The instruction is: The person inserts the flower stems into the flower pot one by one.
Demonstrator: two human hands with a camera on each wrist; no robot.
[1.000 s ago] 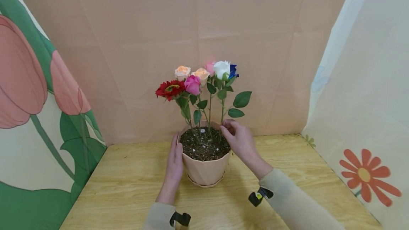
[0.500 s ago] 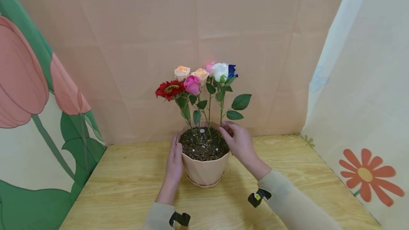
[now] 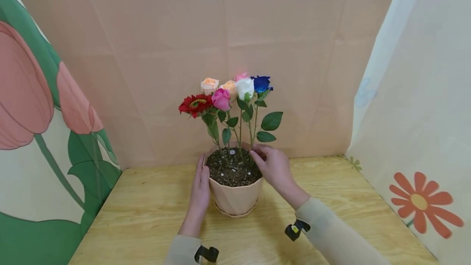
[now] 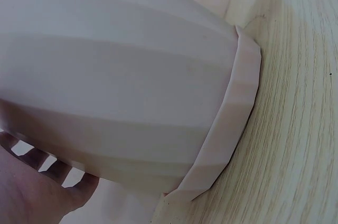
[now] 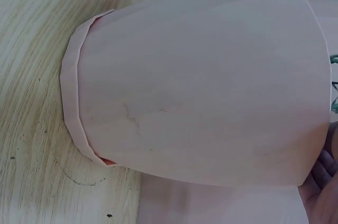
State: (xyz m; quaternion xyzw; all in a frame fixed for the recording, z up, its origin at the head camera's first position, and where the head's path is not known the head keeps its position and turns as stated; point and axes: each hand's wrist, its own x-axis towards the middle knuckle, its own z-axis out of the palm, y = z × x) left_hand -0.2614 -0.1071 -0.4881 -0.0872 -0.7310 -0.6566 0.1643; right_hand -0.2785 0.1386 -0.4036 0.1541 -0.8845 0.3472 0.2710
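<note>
In the head view a pale pink flowerpot filled with dark soil stands on its saucer. My left hand rests along the pot's left side, fingers extended; the left wrist view also shows the fingers against the pot wall. Over the pot's right rim, my right hand pinches a thin green stem low down, seemingly that of the white rose. Beside it stand a blue rose, a red daisy-like flower, a magenta rose and peach roses.
The pot stands on a light wooden table. Behind it hangs a plain pinkish backdrop. Printed panels close both sides, with tulips on the left and an orange flower on the right.
The white rose and the large leaves at right have shifted left and slightly down, showing more of the blue rose. My right hand moved slightly left and down; the left hand stays against the pot.
</note>
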